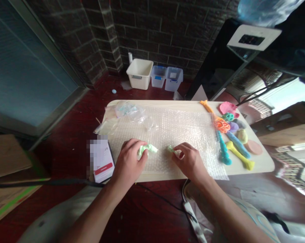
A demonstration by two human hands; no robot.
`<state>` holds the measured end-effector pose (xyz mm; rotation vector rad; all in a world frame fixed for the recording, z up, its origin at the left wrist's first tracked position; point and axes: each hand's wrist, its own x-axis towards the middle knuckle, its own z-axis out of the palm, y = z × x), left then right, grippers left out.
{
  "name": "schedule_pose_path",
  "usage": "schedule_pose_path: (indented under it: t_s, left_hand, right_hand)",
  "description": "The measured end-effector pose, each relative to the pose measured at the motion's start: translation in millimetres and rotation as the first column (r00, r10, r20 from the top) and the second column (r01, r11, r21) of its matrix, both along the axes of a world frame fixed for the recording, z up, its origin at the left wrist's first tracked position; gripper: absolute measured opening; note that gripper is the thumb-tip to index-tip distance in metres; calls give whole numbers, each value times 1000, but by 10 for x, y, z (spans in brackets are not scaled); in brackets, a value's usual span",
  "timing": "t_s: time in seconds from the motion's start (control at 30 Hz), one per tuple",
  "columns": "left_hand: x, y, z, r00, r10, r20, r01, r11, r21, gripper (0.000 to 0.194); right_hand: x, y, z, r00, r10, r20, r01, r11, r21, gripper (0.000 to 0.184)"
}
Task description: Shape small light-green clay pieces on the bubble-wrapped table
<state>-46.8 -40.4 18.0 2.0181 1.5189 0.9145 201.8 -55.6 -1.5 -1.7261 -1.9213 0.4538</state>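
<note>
My left hand (131, 158) is closed round a pale green lump of modelling clay (151, 147), pinched between thumb and fingers, with one end sticking out to the right. Across a short gap, my right hand (190, 158) pinches a smaller green piece of clay (170, 148) at its fingertips. Both hands are just over a sheet of bubble wrap (183, 125) spread on the pale tabletop (264, 165). Right of the sheet lie shaped clay pieces: a teal strip (223, 150), a yellow piece (241, 156), a blue strip (240, 145) and an orange openwork piece (221, 125).
A phone (102, 161) lies at the table's left edge. Crumpled clear plastic bags (132, 113) rest at the back left. Beyond the table, a white bin (139, 82) and clear boxes (174, 79) stand on the floor. A power strip (194, 221) lies below the front edge.
</note>
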Motion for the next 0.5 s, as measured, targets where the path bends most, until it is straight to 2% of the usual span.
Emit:
schedule_pose_path:
  t_s: [0.07,0.17,0.27,0.37,0.43,0.5]
  left_hand:
    - [57,31,-90,987,-69,-143,80,994,73,26]
    - [160,54,-208,952,-142,-270,167,984,69,37]
    - [255,71,-214,935,-163,-315,189,980,56,32]
    - [328,99,-108,956,-159,-247,190,976,107,25]
    - [367,113,-20,976,-185,-116,200,969,141,25]
    - [399,112,46,976,-216,33,210,969,132,25]
  right_hand:
    - [19,9,21,1000,-22,-14,22,999,32,14]
    - [16,19,92,995,-56,-84,61,996,62,16]
    - [-39,19,164,984,-8,-177,23,996,82,16]
    - [-91,5,218,964,49,-260,-24,995,97,16]
    - [-101,-14,242,939,49,-340,-22,996,83,19]
    - [-92,-38,252,891,44,-452,-29,999,40,29]
